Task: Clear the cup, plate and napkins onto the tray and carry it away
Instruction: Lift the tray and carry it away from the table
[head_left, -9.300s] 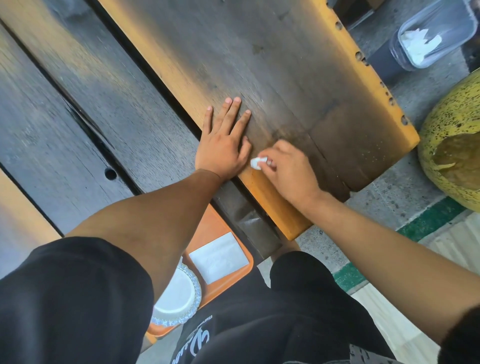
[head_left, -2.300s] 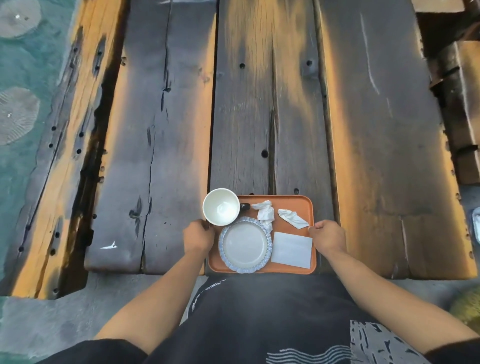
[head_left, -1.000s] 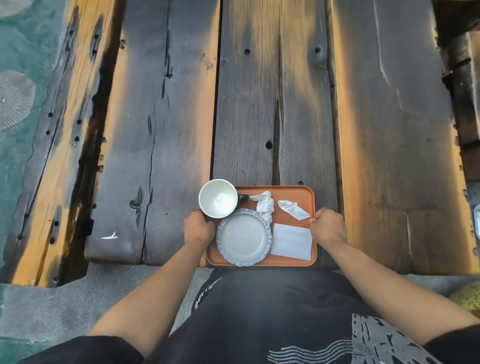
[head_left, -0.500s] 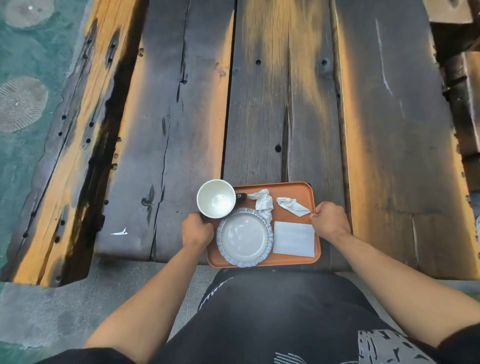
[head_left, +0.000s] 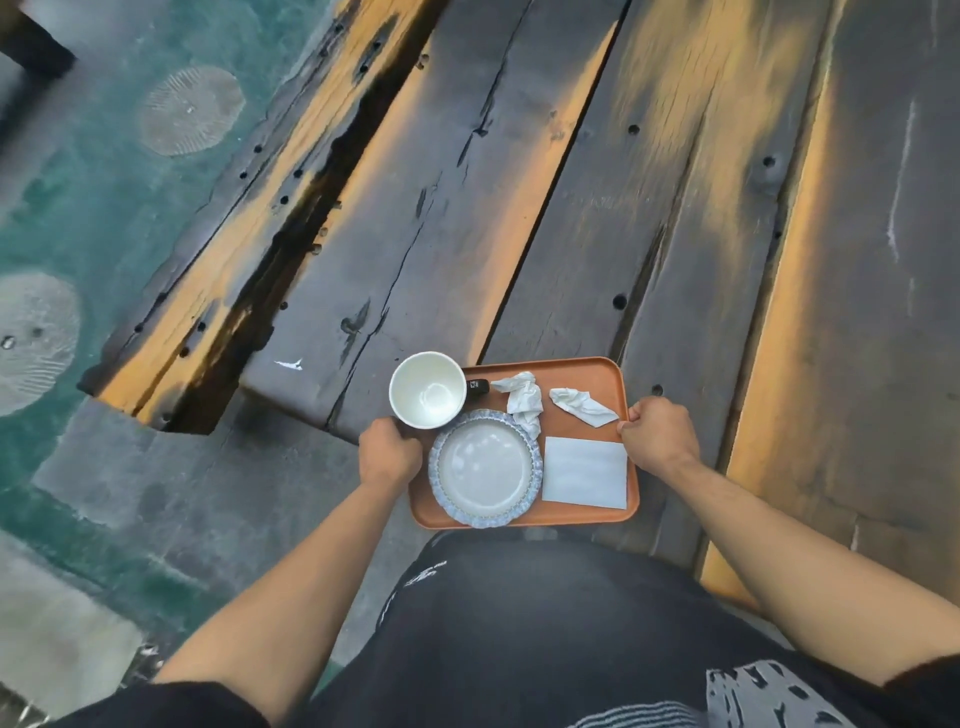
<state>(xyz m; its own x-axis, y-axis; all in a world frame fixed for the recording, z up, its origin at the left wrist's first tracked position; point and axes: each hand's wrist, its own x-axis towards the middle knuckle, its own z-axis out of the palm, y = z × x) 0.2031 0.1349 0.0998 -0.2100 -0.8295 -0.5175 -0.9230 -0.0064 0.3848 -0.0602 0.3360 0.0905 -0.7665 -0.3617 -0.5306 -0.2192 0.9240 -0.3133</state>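
Note:
An orange tray (head_left: 582, 514) is held in front of my body, over the near edge of the wooden table. My left hand (head_left: 387, 453) grips its left rim and my right hand (head_left: 658, 435) grips its right rim. On the tray stand an empty white cup (head_left: 427, 389) at the far left and a white plate with a blue patterned rim (head_left: 485, 466) in front of it. Two crumpled napkins (head_left: 523, 397) (head_left: 582, 407) lie at the far side, and a flat folded napkin (head_left: 586, 471) lies at the near right. A small black object (head_left: 478, 386) sits beside the cup.
The dark, worn plank table (head_left: 649, 208) fills the upper right. A lower wooden bench (head_left: 249, 223) runs along its left. Teal and grey floor (head_left: 78, 218) with round pale marks lies further left. My dark shirt covers the bottom of the view.
The view has swung left, so the table now runs diagonally and more floor shows. Both hands keep their grip on the tray, which sits nearer the table's corner.

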